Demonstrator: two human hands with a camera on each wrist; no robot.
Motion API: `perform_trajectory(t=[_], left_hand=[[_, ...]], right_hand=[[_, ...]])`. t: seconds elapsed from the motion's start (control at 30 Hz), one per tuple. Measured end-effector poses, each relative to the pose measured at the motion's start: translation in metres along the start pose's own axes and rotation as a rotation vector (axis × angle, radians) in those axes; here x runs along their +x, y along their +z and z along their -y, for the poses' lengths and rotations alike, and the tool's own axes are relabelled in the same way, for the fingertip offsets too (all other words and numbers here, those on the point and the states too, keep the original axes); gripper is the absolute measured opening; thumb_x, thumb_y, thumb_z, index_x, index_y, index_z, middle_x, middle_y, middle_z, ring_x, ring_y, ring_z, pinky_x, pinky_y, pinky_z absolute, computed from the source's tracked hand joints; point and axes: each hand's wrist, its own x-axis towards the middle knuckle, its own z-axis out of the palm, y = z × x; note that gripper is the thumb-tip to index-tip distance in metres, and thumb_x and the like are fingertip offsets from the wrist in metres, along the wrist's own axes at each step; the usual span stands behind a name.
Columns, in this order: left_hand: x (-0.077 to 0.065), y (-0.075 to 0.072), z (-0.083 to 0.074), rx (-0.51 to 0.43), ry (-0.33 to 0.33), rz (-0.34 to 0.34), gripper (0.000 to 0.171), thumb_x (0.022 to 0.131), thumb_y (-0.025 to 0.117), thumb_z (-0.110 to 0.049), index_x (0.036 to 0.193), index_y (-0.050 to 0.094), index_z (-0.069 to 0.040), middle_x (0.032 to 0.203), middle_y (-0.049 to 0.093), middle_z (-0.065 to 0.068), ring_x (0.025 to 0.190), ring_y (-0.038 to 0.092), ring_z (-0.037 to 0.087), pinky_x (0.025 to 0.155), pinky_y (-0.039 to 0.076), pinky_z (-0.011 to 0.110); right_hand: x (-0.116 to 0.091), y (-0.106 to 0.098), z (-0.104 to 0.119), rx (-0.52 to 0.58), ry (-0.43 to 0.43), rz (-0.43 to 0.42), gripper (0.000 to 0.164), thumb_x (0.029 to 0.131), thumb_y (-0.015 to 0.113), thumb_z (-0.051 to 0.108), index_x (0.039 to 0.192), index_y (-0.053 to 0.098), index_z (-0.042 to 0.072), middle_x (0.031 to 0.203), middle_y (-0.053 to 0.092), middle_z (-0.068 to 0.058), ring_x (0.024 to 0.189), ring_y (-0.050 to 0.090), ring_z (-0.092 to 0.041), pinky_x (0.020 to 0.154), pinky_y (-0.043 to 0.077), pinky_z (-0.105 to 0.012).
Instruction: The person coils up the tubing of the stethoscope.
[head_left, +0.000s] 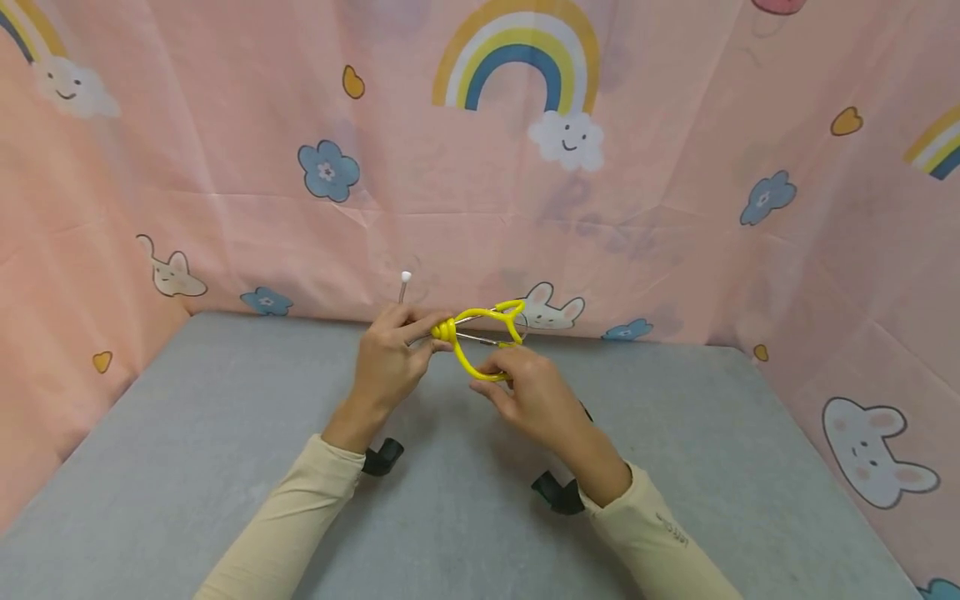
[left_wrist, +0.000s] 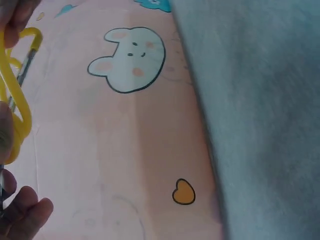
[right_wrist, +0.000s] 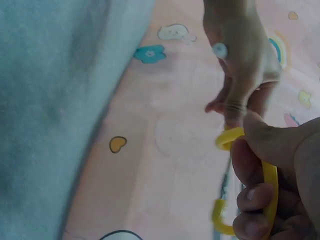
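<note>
Yellow tubing (head_left: 466,360) looped around thin metal rods (head_left: 472,337), held up over the grey desk (head_left: 465,517) near its back edge. Both hands are closed on it: left hand (head_left: 386,357) pinching at the coiled end, right hand (head_left: 536,393) curled round the lower loop. White tip (head_left: 406,276) pokes up just behind the left one, pink cartoon cloth (head_left: 450,208) beyond.

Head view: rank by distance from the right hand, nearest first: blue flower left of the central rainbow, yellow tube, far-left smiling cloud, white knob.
From the right hand:
1. Yellow tube: in its grip.
2. White knob: beyond the left hand.
3. Blue flower: on the backdrop, left.
4. Smiling cloud: upper left.
</note>
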Motion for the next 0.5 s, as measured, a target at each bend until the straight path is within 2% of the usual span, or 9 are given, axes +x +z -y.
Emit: perform_trajectory(t=[0.2, 0.37, 0.5], left_hand=[[-0.003, 0.004, -0.005, 0.065, 0.024, 0.127, 0.036, 0.070, 0.089, -0.021, 0.104, 0.080, -0.010, 0.084, 0.063, 0.004, 0.079, 0.052, 0.022, 0.063, 0.049, 0.031], [-0.005, 0.004, -0.010, 0.089, 0.057, 0.234, 0.034, 0.072, 0.088, -0.020, 0.104, 0.080, -0.011, 0.080, 0.058, 0.003, 0.078, 0.048, 0.019, 0.060, 0.046, 0.028], [-0.004, 0.002, -0.012, 0.057, 0.112, 0.332, 0.030, 0.074, 0.087, -0.020, 0.103, 0.079, -0.015, 0.079, 0.054, 0.001, 0.078, 0.044, 0.016, 0.061, 0.043, 0.025]], right_hand=[[-0.001, -0.009, -0.003, -0.009, 0.019, -0.002, 0.013, 0.083, 0.081, 0.017, 0.092, 0.074, 0.010, 0.090, 0.072, 0.000, 0.081, 0.062, -0.015, 0.070, 0.051, -0.030], [-0.003, -0.013, -0.008, -0.029, -0.019, -0.099, 0.014, 0.079, 0.083, 0.012, 0.088, 0.073, 0.007, 0.087, 0.071, -0.003, 0.080, 0.059, -0.017, 0.068, 0.052, -0.031], [-0.001, -0.016, -0.014, -0.037, -0.079, -0.161, 0.015, 0.079, 0.083, 0.011, 0.087, 0.071, 0.006, 0.087, 0.069, -0.005, 0.078, 0.057, -0.016, 0.065, 0.051, -0.029]])
